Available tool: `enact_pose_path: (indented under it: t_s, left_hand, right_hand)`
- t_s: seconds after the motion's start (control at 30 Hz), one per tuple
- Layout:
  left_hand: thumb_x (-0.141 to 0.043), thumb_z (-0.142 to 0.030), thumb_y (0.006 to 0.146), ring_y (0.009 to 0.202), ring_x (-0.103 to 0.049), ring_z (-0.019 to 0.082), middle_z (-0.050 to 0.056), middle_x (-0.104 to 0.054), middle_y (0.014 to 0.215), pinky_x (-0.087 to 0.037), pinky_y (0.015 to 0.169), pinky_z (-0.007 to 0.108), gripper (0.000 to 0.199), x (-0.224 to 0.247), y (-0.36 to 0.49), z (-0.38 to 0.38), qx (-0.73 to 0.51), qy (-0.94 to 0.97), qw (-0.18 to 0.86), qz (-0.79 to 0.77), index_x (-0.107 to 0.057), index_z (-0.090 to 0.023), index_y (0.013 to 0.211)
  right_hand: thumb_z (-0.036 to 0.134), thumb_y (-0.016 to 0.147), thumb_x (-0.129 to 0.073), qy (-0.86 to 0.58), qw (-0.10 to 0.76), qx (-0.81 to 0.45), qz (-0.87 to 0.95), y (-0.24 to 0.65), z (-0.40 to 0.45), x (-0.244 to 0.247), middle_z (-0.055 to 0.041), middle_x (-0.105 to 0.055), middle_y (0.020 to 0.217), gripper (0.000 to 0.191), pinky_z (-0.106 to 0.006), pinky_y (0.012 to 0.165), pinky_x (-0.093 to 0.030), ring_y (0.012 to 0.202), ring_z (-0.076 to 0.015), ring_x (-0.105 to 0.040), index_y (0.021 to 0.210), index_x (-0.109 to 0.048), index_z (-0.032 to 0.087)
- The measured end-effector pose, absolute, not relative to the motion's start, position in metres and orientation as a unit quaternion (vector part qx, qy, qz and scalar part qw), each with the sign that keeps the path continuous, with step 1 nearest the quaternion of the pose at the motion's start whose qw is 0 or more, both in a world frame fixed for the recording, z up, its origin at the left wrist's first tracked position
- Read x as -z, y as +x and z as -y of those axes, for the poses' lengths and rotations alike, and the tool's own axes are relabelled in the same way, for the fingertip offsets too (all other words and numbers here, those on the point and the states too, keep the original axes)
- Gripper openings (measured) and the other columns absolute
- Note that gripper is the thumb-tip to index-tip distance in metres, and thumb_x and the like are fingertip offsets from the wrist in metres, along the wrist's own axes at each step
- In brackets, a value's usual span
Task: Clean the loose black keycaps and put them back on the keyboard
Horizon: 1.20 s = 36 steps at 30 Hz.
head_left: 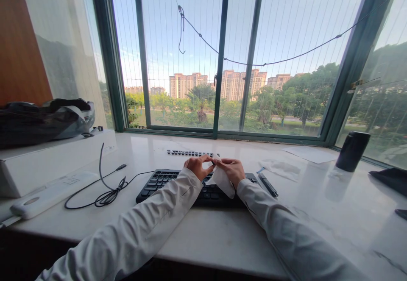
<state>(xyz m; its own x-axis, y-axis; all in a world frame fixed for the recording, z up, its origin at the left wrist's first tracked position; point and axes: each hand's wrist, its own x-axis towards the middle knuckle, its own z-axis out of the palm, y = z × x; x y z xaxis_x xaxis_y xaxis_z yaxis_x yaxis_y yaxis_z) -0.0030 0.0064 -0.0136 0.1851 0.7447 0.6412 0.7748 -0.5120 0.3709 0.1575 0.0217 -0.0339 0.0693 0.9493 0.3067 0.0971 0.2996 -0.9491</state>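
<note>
Above a black keyboard [159, 180], my two hands meet at the fingertips. My left hand [199, 166] pinches a small dark piece, which looks like a keycap. In my right hand [232, 171] is a white tissue [221, 182], its fingers closed on it and its top edge against the dark piece. The tissue hangs down over the keys. Behind the keyboard, small dark keycaps [190, 153] lie in a row on the white marble surface. My hands and sleeves hide part of the keyboard.
A coiled black cable [111, 196] and a white power strip [52, 194] lie left, beside a white box [60, 156] bearing a black bag [44, 122]. Right are a dark pen-like tool [268, 184], clear plastic [281, 168], paper [310, 154] and a black cylinder [352, 151].
</note>
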Motion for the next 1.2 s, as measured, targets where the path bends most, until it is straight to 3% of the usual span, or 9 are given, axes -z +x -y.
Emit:
enact_pose_path:
  t_s: [0.97,1.2]
  left_hand:
    - [-0.059,-0.049,0.075,0.091,-0.066,0.019,-0.004,-0.072,0.094,-0.049,0.079,0.028,0.027,0.0102,-0.0022,-0.0031,0.415,-0.759,0.009,0.501,-0.066,-0.030,0.094]
    - [-0.058,-0.051,0.075,0.092,-0.066,0.019,-0.004,-0.071,0.096,-0.049,0.081,0.029,0.030,0.0146,-0.0045,-0.0086,0.410,-0.763,0.018,0.500,-0.067,-0.031,0.095]
  right_hand:
    - [0.063,0.061,-0.063,-0.466,0.568,-0.350,0.581,0.1567,-0.0256,0.0360,-0.0074,-0.069,0.070,0.054,-0.025,0.052,-0.040,0.060,-0.0174,-0.059,0.080,-0.073,0.014]
    - [0.068,0.068,-0.054,-0.460,0.562,-0.424,0.541,0.1524,-0.0181,0.0286,-0.0071,-0.064,0.057,0.060,-0.026,0.045,-0.035,0.048,-0.0147,-0.052,0.076,-0.071,0.011]
